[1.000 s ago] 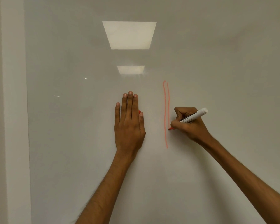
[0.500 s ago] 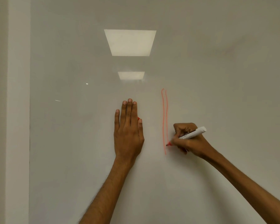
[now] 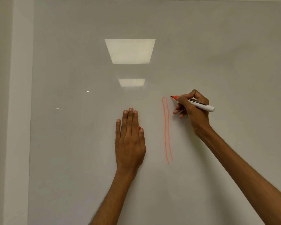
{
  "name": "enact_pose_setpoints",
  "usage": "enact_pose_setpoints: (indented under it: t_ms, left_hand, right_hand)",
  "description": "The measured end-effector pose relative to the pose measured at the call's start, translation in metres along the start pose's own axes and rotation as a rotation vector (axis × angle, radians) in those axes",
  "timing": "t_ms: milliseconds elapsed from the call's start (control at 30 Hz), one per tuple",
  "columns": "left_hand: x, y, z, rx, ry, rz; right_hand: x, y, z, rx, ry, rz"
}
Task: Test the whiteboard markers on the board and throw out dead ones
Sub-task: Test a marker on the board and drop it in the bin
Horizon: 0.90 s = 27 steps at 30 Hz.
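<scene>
Marker [image 3: 201, 105] print illegible; red nib.

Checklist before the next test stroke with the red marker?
1. Grip: right hand holds red marker: ok.
2. Cap off, red tip exposed: ok.
3. Tip touching whiteboard: cannot tell.
4. Ink strength: the two red strokes look faint and thin: probably not ok.
5. Bare board right of the strokes: ok.
6. Bracing: left hand flat on board, apart from the strokes: ok. Whether the red piece under it is the cap: cannot tell.
</scene>
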State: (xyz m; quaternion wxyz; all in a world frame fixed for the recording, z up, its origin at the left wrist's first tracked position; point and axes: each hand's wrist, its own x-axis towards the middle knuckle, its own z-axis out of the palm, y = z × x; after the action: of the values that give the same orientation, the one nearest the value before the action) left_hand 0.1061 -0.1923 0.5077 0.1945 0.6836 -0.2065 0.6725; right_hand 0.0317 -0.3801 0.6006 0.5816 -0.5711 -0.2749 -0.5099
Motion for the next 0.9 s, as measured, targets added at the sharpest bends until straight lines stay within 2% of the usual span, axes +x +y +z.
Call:
enact_pose_setpoints:
  t_ms: [433,700,900]
  left_hand:
    - [0.0,0.0,0.0,0.009,-0.01,0.007]
    - [-0.001,0.001,-0.001,0.01,-0.008,0.004]
    - [-0.001,0.0,0.0,0.013,-0.005,0.009]
  right_hand:
    - [-0.036,0.015,-0.013,-0.116,-0.05,-0.063]
    - [-0.062,0.024,-0.022,-0.181,-0.185,-0.01]
    - [-0.072,0.028,-0.028,-0.208,-0.224,0.03]
